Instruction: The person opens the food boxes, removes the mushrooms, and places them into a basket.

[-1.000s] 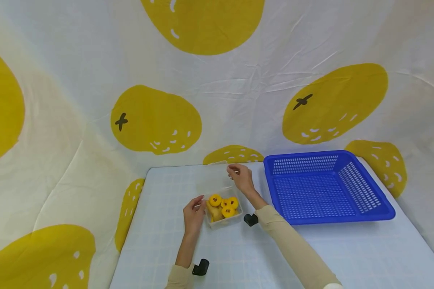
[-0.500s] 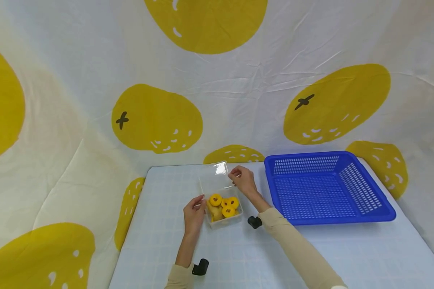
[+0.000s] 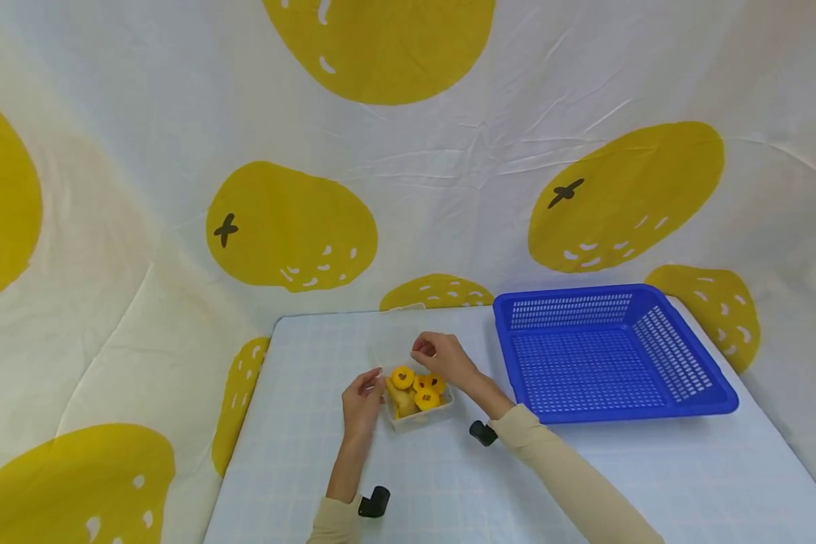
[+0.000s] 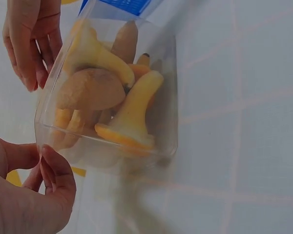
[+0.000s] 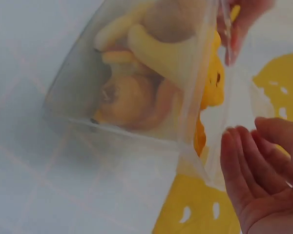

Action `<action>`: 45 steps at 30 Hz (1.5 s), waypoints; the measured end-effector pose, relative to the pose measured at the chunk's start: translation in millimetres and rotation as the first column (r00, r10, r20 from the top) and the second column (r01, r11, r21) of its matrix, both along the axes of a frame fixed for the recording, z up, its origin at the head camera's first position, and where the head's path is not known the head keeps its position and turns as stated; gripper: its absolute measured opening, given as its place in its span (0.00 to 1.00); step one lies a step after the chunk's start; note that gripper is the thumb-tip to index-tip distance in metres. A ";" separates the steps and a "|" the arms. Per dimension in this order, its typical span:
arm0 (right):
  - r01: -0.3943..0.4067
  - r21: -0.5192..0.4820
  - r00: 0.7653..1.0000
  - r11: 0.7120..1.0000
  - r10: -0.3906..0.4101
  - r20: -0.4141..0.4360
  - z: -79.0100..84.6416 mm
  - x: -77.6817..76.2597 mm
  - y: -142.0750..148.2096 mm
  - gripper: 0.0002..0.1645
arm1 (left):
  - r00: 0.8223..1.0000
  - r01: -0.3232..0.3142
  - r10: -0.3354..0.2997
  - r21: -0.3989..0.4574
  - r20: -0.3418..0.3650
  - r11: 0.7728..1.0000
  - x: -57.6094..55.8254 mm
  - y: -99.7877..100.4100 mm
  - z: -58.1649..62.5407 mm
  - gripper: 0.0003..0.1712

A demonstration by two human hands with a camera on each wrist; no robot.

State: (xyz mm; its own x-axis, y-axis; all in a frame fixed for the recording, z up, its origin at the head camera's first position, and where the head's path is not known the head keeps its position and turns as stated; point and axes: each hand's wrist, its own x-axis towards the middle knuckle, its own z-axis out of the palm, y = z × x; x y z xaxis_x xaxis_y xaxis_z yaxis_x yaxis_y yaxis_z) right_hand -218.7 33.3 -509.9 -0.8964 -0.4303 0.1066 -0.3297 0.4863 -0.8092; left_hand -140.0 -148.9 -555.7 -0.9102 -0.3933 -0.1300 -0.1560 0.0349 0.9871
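A clear plastic box (image 3: 421, 420) stands on the table, packed with mushroom-shaped pieces. Brown caps (image 4: 90, 90) and yellow trumpet-like pieces (image 4: 136, 114) show through its wall in the left wrist view. From above, several round yellow tops (image 3: 427, 398) with dark centres reach the opening. The see-through lid (image 3: 393, 332) stands raised at the far side. At the box's left rim, my left hand (image 3: 363, 404) pinches the edge between thumb and fingers. My right hand (image 3: 446, 361) hovers over the far right corner, fingers loosely bent, thumb apart, holding nothing.
A blue perforated basket (image 3: 615, 370) sits to the right on the pale checked table (image 3: 299, 423). Behind the table hangs a white cloth (image 3: 435, 219) with large yellow fruit prints. A black wrist camera (image 3: 374, 502) sits on the left wrist.
My right hand has left the lid's right edge and come down toward the box's opening. The lid stays raised. My left hand has kept its hold on the rim.
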 end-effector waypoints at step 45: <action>-0.119 -0.205 0.977 0.972 0.151 0.148 18.4 17.4 58.5 0.13 | 0.999 -0.045 0.044 -0.023 -0.018 0.999 -7.7 3.7 -5.7 0.13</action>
State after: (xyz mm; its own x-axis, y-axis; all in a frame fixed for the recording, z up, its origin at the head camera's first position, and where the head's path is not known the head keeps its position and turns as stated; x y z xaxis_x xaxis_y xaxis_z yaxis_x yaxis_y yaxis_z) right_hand -201.4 91.8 -491.5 -0.8436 -0.5338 0.0585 -0.2385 0.2748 -0.9315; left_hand -147.7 -145.2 -561.4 -0.8937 -0.4364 -0.1039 -0.1402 0.0517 0.9888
